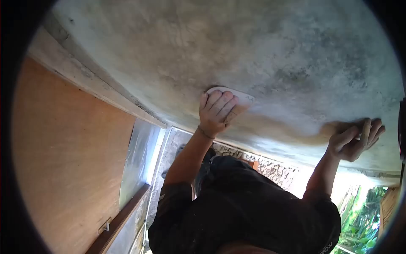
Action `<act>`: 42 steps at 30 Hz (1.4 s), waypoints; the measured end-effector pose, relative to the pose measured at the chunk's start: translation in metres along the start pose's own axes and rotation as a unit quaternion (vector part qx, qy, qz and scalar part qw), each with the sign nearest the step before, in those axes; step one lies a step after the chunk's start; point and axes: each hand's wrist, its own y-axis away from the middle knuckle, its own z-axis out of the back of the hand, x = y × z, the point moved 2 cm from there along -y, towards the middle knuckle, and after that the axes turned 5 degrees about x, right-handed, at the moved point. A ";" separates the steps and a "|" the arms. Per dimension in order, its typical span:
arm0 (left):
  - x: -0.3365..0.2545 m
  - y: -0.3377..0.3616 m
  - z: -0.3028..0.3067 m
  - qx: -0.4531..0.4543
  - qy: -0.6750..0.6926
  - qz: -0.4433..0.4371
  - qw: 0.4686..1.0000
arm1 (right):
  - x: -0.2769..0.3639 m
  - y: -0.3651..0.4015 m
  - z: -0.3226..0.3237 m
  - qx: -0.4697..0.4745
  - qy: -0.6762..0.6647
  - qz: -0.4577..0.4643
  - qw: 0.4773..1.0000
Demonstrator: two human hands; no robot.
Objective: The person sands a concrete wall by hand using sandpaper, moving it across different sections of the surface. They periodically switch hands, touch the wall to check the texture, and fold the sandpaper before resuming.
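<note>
My left hand (216,111) presses a pale sheet of sandpaper (245,98) flat against the grey plastered wall (182,55). Dark print shows near the sheet's right corner; its underside is hidden. The fingers lie bent over the sheet. Farther right, my right hand (358,139) rests against the same wall with its fingers loosely bent and apart. It appears to hold nothing, though its palm side is partly hidden. Darker blotches and whitish patches mark the wall between and above the hands.
A brown wooden panel (72,148) stands at the left, bordered by a plaster ledge (93,84). Below it runs a dark wooden rail (122,220) with a small metal latch (104,225). Rough stonework (277,172) lies beyond my body. Green plants (361,220) show at lower right.
</note>
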 end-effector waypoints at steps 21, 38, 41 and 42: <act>0.006 0.014 -0.002 -0.013 -0.086 -0.020 0.996 | 0.005 0.016 0.006 0.040 -0.003 -0.027 0.999; -0.037 -0.159 0.068 -0.006 -0.046 -0.059 0.997 | -0.019 -0.024 0.032 0.107 0.012 0.066 0.992; -0.050 -0.244 0.091 -0.028 -0.065 -0.117 0.991 | -0.066 -0.086 0.059 0.105 0.100 0.070 0.987; -0.052 -0.261 0.095 -0.026 -0.095 -0.153 0.983 | -0.084 -0.107 0.064 0.101 0.141 0.056 0.983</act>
